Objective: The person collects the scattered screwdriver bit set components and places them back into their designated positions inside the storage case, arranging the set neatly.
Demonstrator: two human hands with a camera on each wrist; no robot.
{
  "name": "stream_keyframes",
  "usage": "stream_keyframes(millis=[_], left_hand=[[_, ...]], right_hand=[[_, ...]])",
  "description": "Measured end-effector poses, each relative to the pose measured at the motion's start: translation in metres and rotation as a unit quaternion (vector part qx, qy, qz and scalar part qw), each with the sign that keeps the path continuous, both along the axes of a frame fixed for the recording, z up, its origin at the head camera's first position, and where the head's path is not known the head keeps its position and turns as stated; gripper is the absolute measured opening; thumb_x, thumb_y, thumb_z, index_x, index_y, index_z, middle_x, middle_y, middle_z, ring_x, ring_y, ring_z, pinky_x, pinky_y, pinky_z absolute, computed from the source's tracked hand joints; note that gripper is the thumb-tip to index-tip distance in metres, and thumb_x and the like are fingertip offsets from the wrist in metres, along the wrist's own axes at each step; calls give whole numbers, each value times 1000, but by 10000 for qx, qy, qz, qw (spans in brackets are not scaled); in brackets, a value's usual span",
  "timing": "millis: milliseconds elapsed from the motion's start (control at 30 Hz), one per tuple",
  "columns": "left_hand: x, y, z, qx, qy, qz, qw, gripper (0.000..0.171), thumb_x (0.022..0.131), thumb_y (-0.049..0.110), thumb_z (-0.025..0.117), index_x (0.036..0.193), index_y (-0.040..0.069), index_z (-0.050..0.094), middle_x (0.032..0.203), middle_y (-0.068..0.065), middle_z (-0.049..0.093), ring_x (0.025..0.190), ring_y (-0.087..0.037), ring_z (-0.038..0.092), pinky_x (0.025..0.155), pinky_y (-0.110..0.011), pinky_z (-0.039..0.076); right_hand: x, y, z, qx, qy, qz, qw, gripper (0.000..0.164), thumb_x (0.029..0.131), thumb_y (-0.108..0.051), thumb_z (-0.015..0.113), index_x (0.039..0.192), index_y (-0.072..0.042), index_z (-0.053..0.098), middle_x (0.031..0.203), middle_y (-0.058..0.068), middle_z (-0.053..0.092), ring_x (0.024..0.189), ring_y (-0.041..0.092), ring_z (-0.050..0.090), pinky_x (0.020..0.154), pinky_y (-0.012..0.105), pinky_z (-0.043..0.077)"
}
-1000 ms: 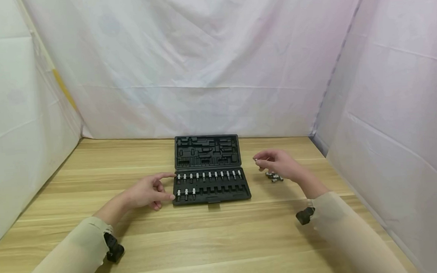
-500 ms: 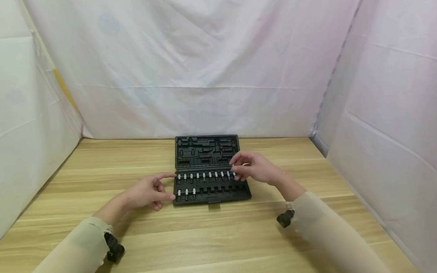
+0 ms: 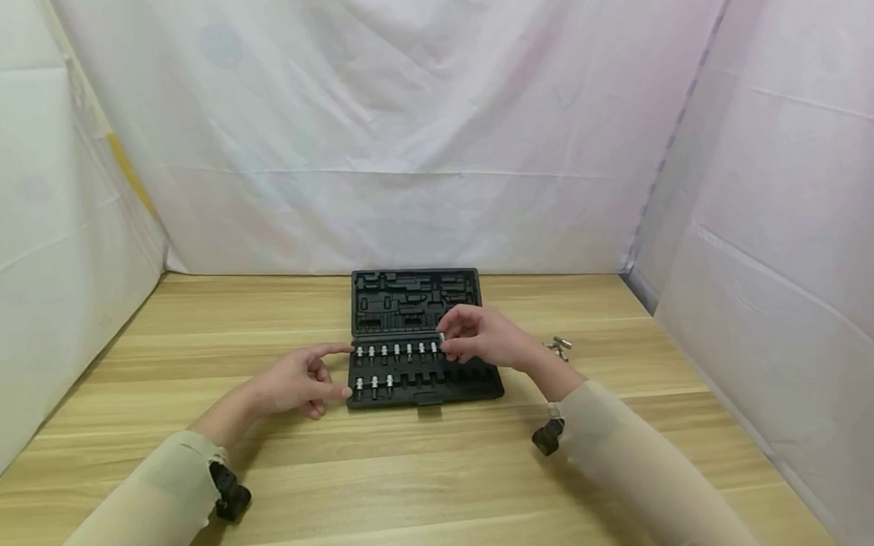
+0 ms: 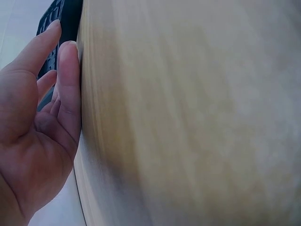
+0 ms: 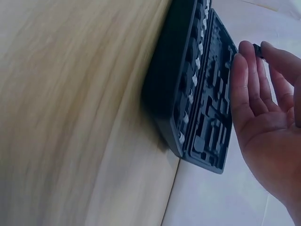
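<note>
A black plastic socket case point(image 3: 452, 396) lies open on the table, its moulded lid point(image 3: 415, 278) folded back. Silver-topped bit sockets point(image 3: 397, 351) fill much of its upper row; three more bit sockets point(image 3: 374, 384) stand at the left of the lower row. My left hand point(image 3: 294, 384) touches the case's left side with extended index finger and thumb. Over the right part of the case, my right hand point(image 3: 486, 338) pinches a small bit socket point(image 5: 257, 51) between thumb and fingertips. That hand hides the right end of the upper row in the head view.
A small pile of loose bit sockets point(image 3: 559, 346) lies on the wooden table point(image 3: 390, 493) right of the case. White sheeting point(image 3: 399, 142) hangs behind and along both sides. Vacant slots point(image 3: 443, 379) run along the lower row's right part.
My right hand has moved left from beside the loose pile to above the case, carrying the bit socket. The left hand stays at the case's left edge.
</note>
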State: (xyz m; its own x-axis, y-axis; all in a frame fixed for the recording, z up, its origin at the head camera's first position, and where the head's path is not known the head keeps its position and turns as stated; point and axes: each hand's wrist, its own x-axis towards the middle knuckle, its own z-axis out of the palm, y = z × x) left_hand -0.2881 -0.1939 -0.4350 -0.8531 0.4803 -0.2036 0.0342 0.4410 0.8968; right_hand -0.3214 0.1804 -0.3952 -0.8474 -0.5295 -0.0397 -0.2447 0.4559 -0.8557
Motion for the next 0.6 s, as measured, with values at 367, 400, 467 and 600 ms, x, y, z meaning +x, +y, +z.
stream_keyframes(millis=[367, 400, 467, 600], left_hand=[[-1, 0, -1, -39, 28, 3, 10000, 91, 97, 21, 87, 172, 16, 36, 98, -11, 60, 71, -23, 69, 67, -39, 70], [-1, 0, -1, -45, 28, 6, 10000, 91, 97, 21, 87, 172, 16, 36, 98, -11, 60, 71, -22, 69, 67, -39, 70], [-1, 0, -1, -49, 19, 17, 10000, 91, 97, 21, 87, 172, 16, 37, 98, -11, 61, 71, -23, 69, 67, -39, 70], [-1, 0, -1, -48, 16, 23, 10000, 91, 97, 20, 87, 172, 16, 37, 98, -11, 61, 71, -22, 69, 67, -39, 70]], right_hand=[[-5, -19, -6, 479, 306, -175, 9982, 26, 104, -24, 79, 126, -11, 75, 108, 3, 79, 96, 23, 76, 76, 38, 63], [-5, -21, -7, 501, 308, -160, 9981, 25, 104, -23, 79, 125, -10, 75, 108, 3, 79, 96, 22, 76, 77, 37, 63], [-6, -26, -8, 564, 316, -113, 9978, 23, 104, -23, 79, 123, -11, 76, 109, 3, 78, 96, 19, 75, 81, 35, 63], [-7, -36, -14, 726, 334, 45, 9968, 17, 104, -24, 80, 118, -14, 77, 109, 0, 79, 98, 13, 73, 87, 35, 63]])
